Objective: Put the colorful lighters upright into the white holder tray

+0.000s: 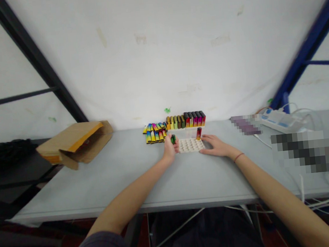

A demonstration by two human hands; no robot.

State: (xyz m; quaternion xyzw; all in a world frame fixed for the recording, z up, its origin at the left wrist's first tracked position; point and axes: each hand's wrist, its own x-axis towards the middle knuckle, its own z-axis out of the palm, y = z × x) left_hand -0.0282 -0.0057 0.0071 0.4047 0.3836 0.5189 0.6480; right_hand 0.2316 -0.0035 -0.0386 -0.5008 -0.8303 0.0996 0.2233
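Note:
My left hand (170, 149) is closed round a small green lighter (173, 139), held at the left edge of a white tray (190, 145) with rows of round holes. My right hand (215, 144) lies flat with fingers spread against the tray's right side. One red lighter (198, 133) stands upright in the tray's far right corner. Behind the tray, a pile of loose colourful lighters (154, 132) lies on the grey table (135, 180), and a row of upright lighters (186, 120) stands by the wall.
An open cardboard box (75, 144) lies on its side at the table's left. A white power strip (279, 120) with cables sits at the right, beside blurred patches. Black and blue metal frame bars lean against the white wall.

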